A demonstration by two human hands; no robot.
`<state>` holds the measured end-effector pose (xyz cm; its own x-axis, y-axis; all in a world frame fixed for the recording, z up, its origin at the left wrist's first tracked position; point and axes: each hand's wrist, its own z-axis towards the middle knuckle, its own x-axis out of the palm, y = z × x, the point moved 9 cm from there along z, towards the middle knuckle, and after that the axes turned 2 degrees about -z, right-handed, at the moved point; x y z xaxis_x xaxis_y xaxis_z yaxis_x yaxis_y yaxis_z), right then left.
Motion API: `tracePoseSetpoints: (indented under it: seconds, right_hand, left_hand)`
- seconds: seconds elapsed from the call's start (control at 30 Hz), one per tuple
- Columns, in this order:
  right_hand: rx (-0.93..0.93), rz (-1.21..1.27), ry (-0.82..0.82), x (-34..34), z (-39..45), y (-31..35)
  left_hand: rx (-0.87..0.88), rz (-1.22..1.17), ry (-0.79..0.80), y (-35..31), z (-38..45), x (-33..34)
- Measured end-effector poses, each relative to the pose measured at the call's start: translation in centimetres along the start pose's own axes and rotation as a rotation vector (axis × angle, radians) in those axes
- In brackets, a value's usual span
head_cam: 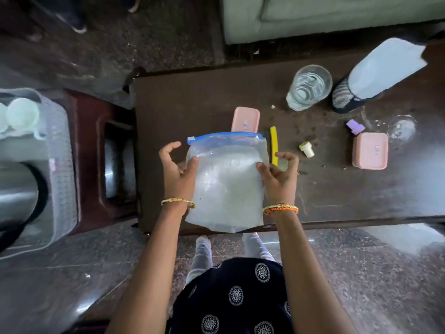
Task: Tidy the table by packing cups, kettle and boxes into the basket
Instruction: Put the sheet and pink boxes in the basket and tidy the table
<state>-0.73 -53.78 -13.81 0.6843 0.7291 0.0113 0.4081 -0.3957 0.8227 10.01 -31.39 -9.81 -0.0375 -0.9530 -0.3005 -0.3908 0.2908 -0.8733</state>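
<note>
Both hands hold one zip bag (228,184) above the near edge of the table (192,97): the left hand (178,169) pinches its left side and the right hand (279,174) its right side, with the blue zip strip on the far end, so the long axis runs away from the person. The basket (60,145), with cups (22,114) and kettle (16,191) inside, stands well to the left, so the left hand is nearer to it. Two pink boxes lie on the table, one box (245,119) just beyond the bag, the other box (369,150) well to the right, nearer the right hand.

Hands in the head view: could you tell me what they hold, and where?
The clear blue-zippered plastic bag: left hand and right hand pinch its side edges.
</note>
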Motion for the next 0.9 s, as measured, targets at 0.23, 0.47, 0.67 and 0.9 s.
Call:
tracePoseSetpoints:
  seconds: [0.23,0.47,0.67,0.9]
  right_hand:
    - [-0.178,-0.323,0.246,7.5,-1.9,2.1]
    - [-0.286,-0.717,0.274,14.6,-2.9,1.8]
    - [-0.128,-0.277,0.401,22.0,-5.4,4.2]
    - [-0.115,-0.155,0.618,34.0,-8.5,7.1]
  left_hand:
    - [0.048,0.112,0.217,-0.1,0.5,-5.1]
    - [0.119,0.519,0.137,-0.9,2.7,-12.6]
    - [0.113,0.387,0.076,-3.4,5.5,-19.9]
    - [0.121,0.238,-0.301,-6.7,10.2,-29.8]
